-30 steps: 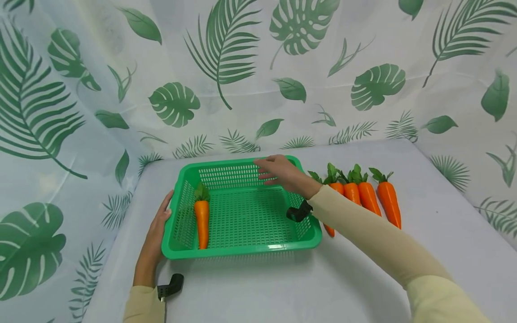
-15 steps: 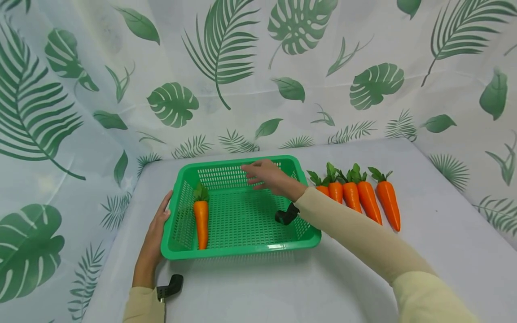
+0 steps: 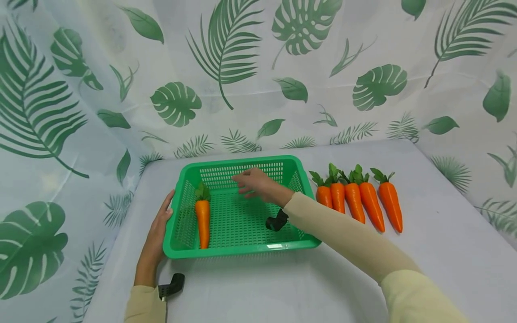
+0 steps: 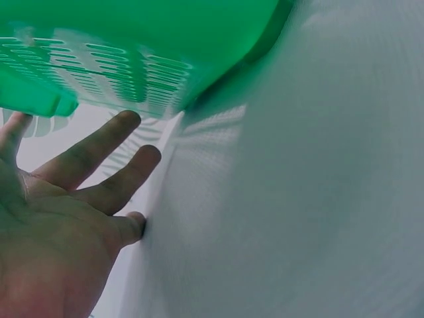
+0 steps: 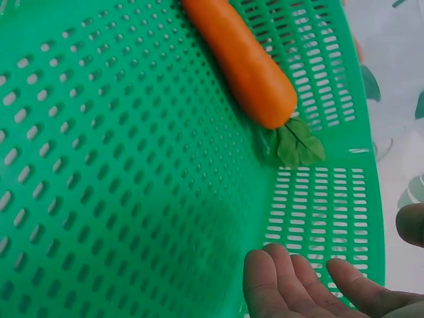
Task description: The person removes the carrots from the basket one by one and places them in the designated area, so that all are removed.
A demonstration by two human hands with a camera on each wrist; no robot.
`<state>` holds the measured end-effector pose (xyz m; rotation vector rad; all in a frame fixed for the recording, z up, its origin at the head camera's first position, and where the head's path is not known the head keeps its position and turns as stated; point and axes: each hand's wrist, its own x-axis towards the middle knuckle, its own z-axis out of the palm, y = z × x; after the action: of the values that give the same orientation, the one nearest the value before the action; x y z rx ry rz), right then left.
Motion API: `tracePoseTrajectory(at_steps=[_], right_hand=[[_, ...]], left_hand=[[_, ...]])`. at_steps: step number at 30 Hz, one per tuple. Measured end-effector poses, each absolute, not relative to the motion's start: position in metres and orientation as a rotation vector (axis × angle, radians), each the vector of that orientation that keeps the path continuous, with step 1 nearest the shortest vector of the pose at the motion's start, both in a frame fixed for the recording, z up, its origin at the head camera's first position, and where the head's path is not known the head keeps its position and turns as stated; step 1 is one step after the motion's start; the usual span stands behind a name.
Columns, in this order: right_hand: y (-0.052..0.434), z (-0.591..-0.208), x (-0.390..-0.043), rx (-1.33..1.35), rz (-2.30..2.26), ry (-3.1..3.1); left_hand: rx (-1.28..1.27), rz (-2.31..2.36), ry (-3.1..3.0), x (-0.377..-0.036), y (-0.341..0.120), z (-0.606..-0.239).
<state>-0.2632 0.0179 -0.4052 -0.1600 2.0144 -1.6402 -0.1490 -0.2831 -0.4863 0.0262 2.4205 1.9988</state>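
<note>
A green plastic basket [image 3: 250,237] with slotted walls stands on the table. Inside it, along the left wall, one orange carrot [image 3: 203,224] lies with its leafy top toward the back. My left hand [image 3: 155,231] is at the basket's left side, its fingertips right by the rim; in the left wrist view its fingers [image 4: 93,156] are spread and straight below the slotted wall. Over the inside of the basket hovers my right hand [image 3: 258,184], holding nothing. The right wrist view shows its fingers [image 5: 291,285] loosely extended, with the carrot [image 5: 248,66] beyond them.
To the right of the basket, several more carrots [image 3: 371,206] lie side by side on the white table [image 3: 436,242], leaves pointing back. The right forearm [image 3: 343,233] crosses in front of some of them. A leaf-patterned curtain [image 3: 250,98] hangs behind and at the sides.
My right hand has moved left and a little nearer over the basket, and its sleeve now covers less of the carrots at the right. The left hand and basket have stayed put.
</note>
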Motion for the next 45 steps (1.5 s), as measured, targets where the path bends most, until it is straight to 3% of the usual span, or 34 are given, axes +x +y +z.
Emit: tracePoseTrajectory(at_steps=[45], right_hand=[[-0.043, -0.429, -0.243, -0.126, -1.622, 1.803]], left_hand=[[0.034, 2.000, 2.418, -0.151, -0.285, -0.489]])
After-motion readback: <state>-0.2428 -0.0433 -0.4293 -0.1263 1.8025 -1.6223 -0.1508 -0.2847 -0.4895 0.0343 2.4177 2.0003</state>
